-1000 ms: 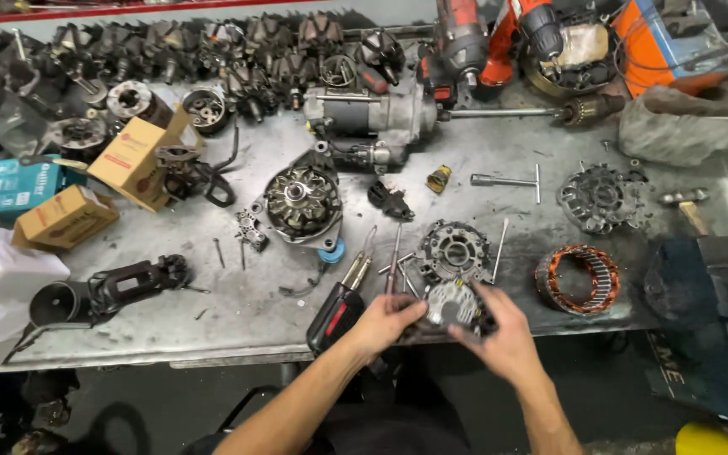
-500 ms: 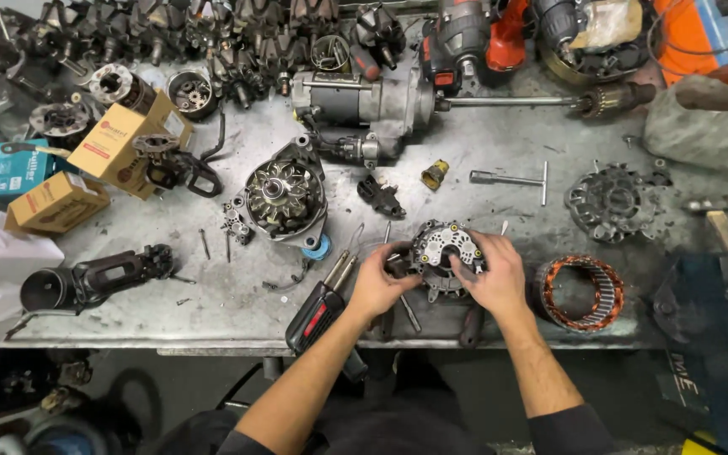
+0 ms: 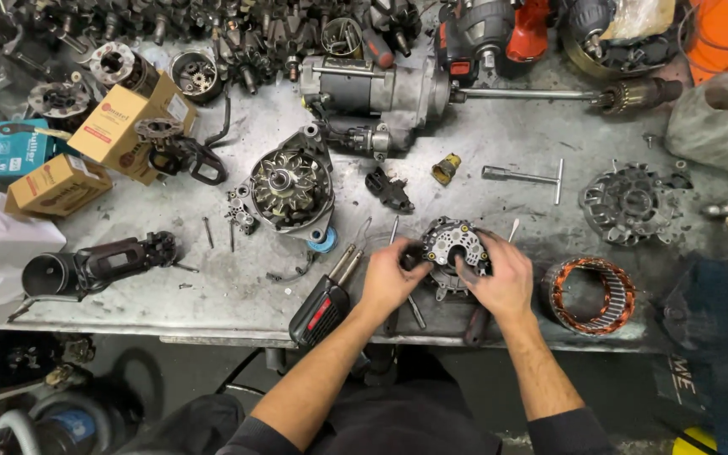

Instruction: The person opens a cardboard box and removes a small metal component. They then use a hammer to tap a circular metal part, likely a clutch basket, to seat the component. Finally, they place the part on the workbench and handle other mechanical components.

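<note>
1. We hold a dark, horseshoe-shaped rectifier plate (image 3: 455, 244) with silvery fittings, face up, between both hands.
2. It sits just above the near edge of the bench, right of centre.

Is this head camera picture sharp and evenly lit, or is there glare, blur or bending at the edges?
Head view: sharp in the middle, where both hands grip the round grey metal alternator part; bright overhead light gives dull sheen on the scratched steel workbench, short soft shadows; dark below the bench edge; the wide lens bows the edges slightly.
</note>
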